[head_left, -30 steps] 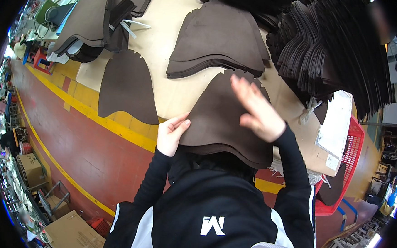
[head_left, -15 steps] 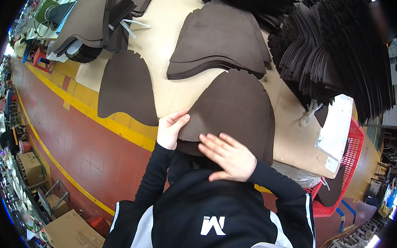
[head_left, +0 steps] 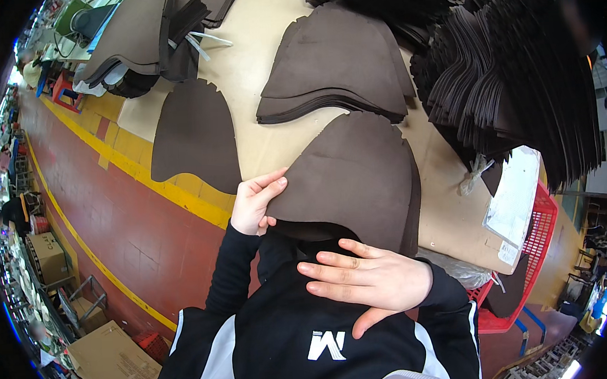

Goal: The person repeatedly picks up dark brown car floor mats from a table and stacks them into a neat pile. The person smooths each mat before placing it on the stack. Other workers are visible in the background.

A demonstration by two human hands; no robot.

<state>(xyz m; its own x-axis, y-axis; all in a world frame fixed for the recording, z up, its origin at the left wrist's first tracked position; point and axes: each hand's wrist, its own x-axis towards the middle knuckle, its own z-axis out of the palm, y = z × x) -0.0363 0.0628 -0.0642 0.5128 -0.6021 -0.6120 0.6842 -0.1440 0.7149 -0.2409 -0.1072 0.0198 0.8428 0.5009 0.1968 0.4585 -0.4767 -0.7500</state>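
My left hand (head_left: pixel 257 202) pinches the left corner of a dark brown, curved sheet piece (head_left: pixel 348 176) between thumb and fingers. The piece has small notches along its rounded far end, and its near edge lifts in an arch above more dark sheets. Off that near edge, in front of my body, my right hand (head_left: pixel 368 281) is held with fingers spread and nothing in it. A single brown piece (head_left: pixel 194 133) of like shape lies to the left, overhanging the table edge. Beyond the held piece sits a stack of such pieces (head_left: pixel 337 55).
Tall dark stacks (head_left: pixel 512 72) stand on the right of the beige table (head_left: pixel 262 143). Another bundle (head_left: pixel 131 37) lies at the far left. A paper in a clear sleeve (head_left: pixel 513 204) hangs near a red basket (head_left: pixel 543 237). A cardboard box (head_left: pixel 114 366) stands on the floor.
My right hand has moved off the sheet toward my body and to the right, fingers spreading. My left hand has shifted slightly left, and the sheet's near edge now arches up.
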